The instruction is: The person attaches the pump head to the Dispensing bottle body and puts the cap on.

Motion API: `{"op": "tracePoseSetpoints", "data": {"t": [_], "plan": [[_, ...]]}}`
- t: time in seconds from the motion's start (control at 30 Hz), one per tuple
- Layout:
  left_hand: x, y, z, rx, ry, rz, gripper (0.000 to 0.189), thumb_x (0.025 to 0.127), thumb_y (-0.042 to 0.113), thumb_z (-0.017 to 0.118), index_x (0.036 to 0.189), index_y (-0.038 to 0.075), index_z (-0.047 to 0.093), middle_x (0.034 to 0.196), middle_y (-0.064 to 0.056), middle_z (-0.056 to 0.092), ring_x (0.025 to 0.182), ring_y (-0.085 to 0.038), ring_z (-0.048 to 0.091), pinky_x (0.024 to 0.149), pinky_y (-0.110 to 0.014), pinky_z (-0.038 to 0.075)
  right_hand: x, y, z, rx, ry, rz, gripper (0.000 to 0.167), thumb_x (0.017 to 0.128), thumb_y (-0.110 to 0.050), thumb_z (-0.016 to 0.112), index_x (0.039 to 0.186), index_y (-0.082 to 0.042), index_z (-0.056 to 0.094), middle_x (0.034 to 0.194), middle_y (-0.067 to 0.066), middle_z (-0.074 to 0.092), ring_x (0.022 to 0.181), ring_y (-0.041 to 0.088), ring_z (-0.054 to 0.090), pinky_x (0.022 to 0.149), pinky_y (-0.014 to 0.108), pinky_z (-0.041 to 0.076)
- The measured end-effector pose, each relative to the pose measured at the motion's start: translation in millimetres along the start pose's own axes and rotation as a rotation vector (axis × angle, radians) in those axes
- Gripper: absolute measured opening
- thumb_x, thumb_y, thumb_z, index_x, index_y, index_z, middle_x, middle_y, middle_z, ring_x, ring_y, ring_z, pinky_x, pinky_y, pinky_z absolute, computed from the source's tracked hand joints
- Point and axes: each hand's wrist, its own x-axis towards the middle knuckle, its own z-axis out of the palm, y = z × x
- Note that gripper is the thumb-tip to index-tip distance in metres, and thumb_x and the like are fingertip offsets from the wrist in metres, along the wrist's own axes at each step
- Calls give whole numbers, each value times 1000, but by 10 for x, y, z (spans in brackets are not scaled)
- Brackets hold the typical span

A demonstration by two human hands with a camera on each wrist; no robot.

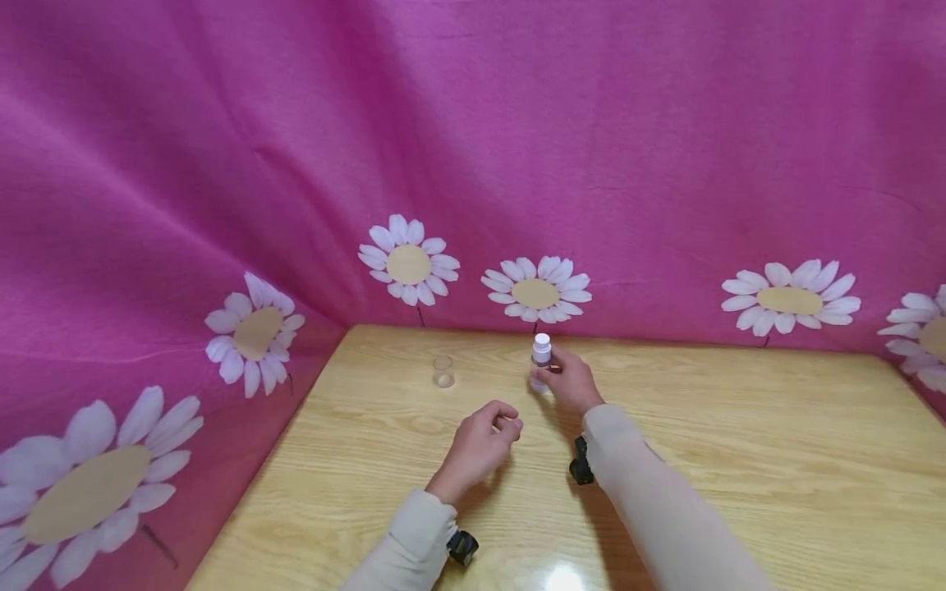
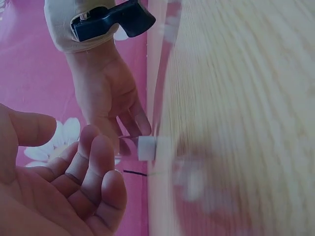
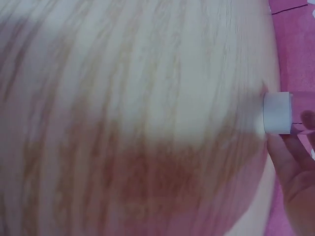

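Note:
A small clear bottle with a white top stands near the table's back edge. My right hand grips it from the right side, thumb and fingers round the clear body. In the right wrist view its white end sits close by the table, with fingers below it. My left hand is nearer the front, loosely curled and holding nothing. The left wrist view shows that hand's fingers relaxed, palm up in that view, with the bottle's white end beyond them.
A small clear cap stands on the wooden table, left of the bottle. Pink cloth with printed daisies hangs behind the table and along its left side. Black wrist devices are strapped at both sleeves.

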Motion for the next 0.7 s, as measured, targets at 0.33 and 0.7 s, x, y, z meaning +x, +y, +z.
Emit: {"op": "tracePoseSetpoints", "data": {"t": [0.33, 0.7], "plan": [[88, -50, -370, -49, 114, -52, 28, 99, 25, 56, 117, 5, 64, 98, -8, 69, 81, -19, 63, 69, -27, 48, 48, 56, 10, 33, -26, 42, 41, 94, -10, 66, 134, -6, 57, 132, 23, 64, 120, 41, 63, 83, 40, 59], [239, -172, -750, 89, 392, -66, 28, 92, 23, 64, 114, 6, 66, 115, -11, 66, 89, -24, 64, 80, -37, 49, 13, 46, 16, 59, -24, 93, 41, 95, -11, 66, 135, -9, 56, 135, 22, 61, 120, 39, 62, 73, 32, 57]]}}
